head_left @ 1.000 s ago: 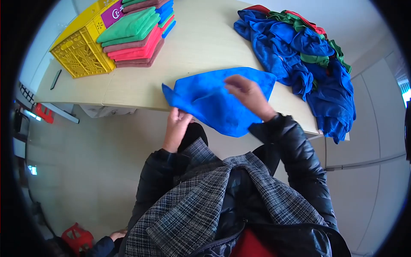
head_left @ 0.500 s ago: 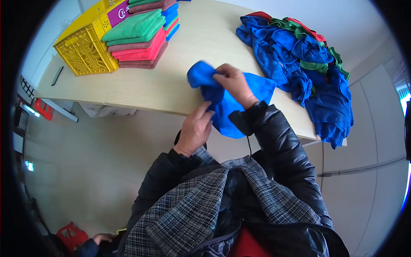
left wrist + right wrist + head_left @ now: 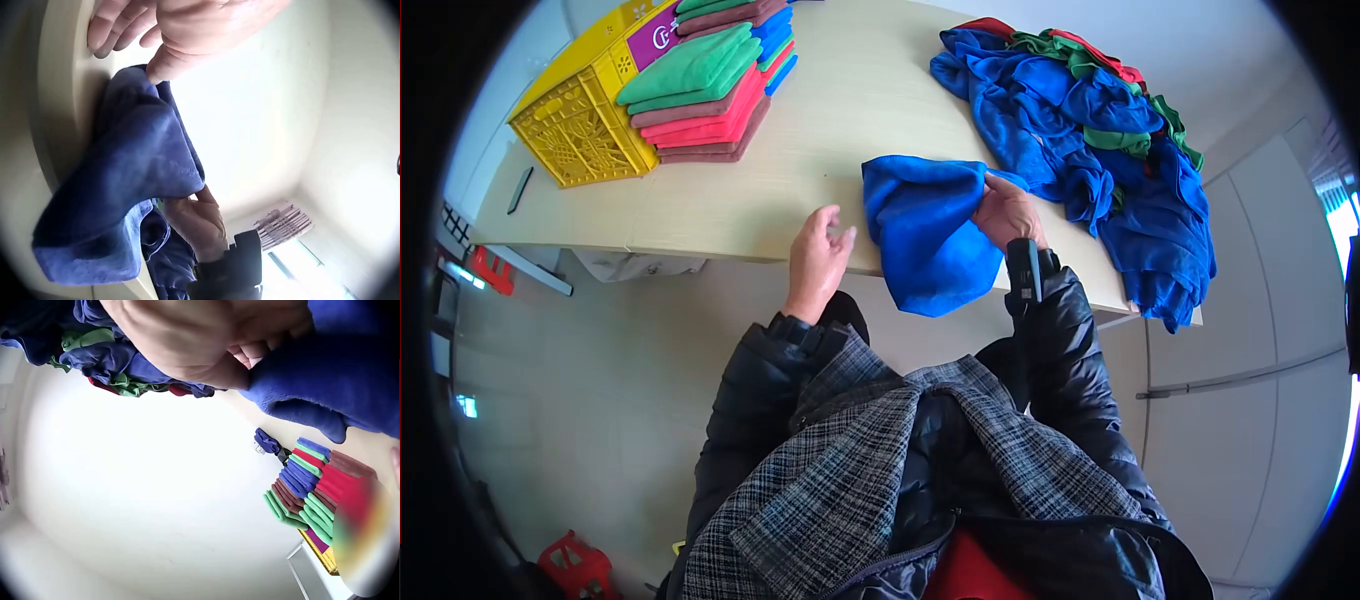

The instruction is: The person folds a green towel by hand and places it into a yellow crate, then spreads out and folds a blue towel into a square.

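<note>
A blue towel (image 3: 935, 235) lies partly doubled over at the front edge of the table, its lower part hanging past that edge. My right hand (image 3: 1010, 212) pinches the towel's right side between thumb and fingers; the right wrist view shows this right hand (image 3: 206, 337) close up, with the towel (image 3: 325, 381) running off to the right. To the left of the towel, my left hand (image 3: 820, 262) is raised with loosely bent fingers and holds nothing. In the left wrist view the thumb of this left hand (image 3: 200, 28) overlaps the top of the towel (image 3: 125, 162).
A heap of crumpled blue, green and red towels (image 3: 1060, 120) lies at the table's right side. Stacks of folded towels (image 3: 700, 90) stand at the back left beside a yellow crate (image 3: 585, 135). A dark flat object (image 3: 520, 190) lies near the table's left end.
My left hand has let go of the towel and drawn back to the left. The right hand has moved to the right, and the towel is now folded over more loosely.
</note>
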Demonstrator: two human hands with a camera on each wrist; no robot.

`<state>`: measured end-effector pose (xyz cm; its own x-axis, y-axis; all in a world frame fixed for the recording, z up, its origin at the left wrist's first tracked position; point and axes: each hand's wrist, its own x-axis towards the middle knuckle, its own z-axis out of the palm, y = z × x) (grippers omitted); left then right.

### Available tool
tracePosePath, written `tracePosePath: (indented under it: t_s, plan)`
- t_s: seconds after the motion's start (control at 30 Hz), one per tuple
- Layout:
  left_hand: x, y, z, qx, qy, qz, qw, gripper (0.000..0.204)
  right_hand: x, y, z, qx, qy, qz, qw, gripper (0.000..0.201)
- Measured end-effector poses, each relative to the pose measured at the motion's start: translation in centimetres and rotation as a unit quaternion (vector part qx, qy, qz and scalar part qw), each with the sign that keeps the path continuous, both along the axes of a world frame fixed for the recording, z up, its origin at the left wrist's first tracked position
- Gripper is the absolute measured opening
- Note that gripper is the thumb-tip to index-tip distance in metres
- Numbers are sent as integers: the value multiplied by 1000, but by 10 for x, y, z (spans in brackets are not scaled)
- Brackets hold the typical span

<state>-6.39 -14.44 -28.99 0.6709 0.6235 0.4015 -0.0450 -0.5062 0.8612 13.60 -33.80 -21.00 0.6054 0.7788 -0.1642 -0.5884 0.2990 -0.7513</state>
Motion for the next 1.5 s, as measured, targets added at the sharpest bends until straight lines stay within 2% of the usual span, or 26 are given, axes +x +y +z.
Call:
tracePosePath:
  t_s: [0.07, 0.23, 0.3, 0.33, 0.4, 0.43, 0.5, 0.53, 0.63, 0.67, 0.73, 0.77, 0.83, 0.87, 0.9, 1.0, 1.03, 1.13, 1.17, 1.27, 1.3, 1.4, 1.5]
  plan:
    - [19, -1, 2, 32, 3, 9, 999, 24, -15, -5, 15, -26, 27, 22, 999, 23]
    - [68, 13, -7, 88, 104, -7, 991, 23, -4, -6, -11, -47, 30, 56, 997, 30]
    - [76, 36, -7, -16, 99, -58, 993, 16, 20, -19, 4, -34, -15, -5, 999, 30]
    - [78, 49, 0, -12, 57, -46, 997, 14, 20, -22, 18, -27, -36, -37, 998, 31]
    - [82, 73, 25, 5, -25, -28, 999, 11, 16, -31, 66, -43, -107, -130, 985, 11]
    - [80, 79, 49, 16, -67, -20, 997, 10, 18, -35, 81, -42, -106, -134, 984, 11]
    - [70, 79, 103, 131, -39, 1, 991, 11, 26, -43, 102, -27, -240, -118, 963, 24]
    - [72, 82, 112, 134, -41, 1, 990, 11, 21, -41, 111, -24, -242, -119, 963, 24]
    - [77, 92, 132, 225, -138, 42, 964, 19, -5, -29, 122, 4, -283, -113, 952, 20]
    - [68, 81, 146, 228, -138, 40, 963, 19, -13, -22, 121, 6, -282, -115, 952, 20]
    - [49, 47, 167, 231, -181, -68, 953, 25, -31, -5, 117, -31, -347, -63, 935, 17]
    - [46, 33, 171, 233, -179, -71, 953, 25, -40, 4, 115, -30, -344, -65, 936, 17]
    - [41, 9, 176, 59, -146, -239, 958, 23, -56, 20, 112, -46, -409, 54, 910, 16]
    - [40, 5, 178, -28, -127, -317, 940, 22, -62, 25, 111, -43, -409, 54, 910, 16]
    - [40, 8, 180, -24, -128, -316, 940, 22, -68, 28, 109, -55, -407, 52, 910, 16]
    - [42, 24, 180, -29, -1, -346, 938, 20, -72, 27, 103, -81, -403, 38, 911, 17]
    - [43, 27, 179, -27, -1, -351, 936, 20, -71, 25, 98, -83, -405, 26, 910, 17]
    - [43, 31, 181, 47, 11, -286, 957, 16, -70, 17, 89, -91, -411, 5, 907, 18]
    - [43, 35, 185, 47, 10, -287, 957, 16, -73, 13, 85, -120, -395, 19, 910, 17]
    - [53, 58, 206, 67, -99, -224, 967, 17, -82, -3, 72, -177, -365, 48, 913, 16]
    - [56, 66, 212, 67, -100, -223, 967, 17, -83, -10, 66, -191, -360, 44, 912, 16]
    - [62, 87, 227, 16, -202, -195, 960, 15, -85, -31, 45, -218, -348, 34, 911, 16]
    - [59, 113, 238, 51, -197, -159, 966, 15, -86, -53, 26, -224, -340, 11, 913, 15]
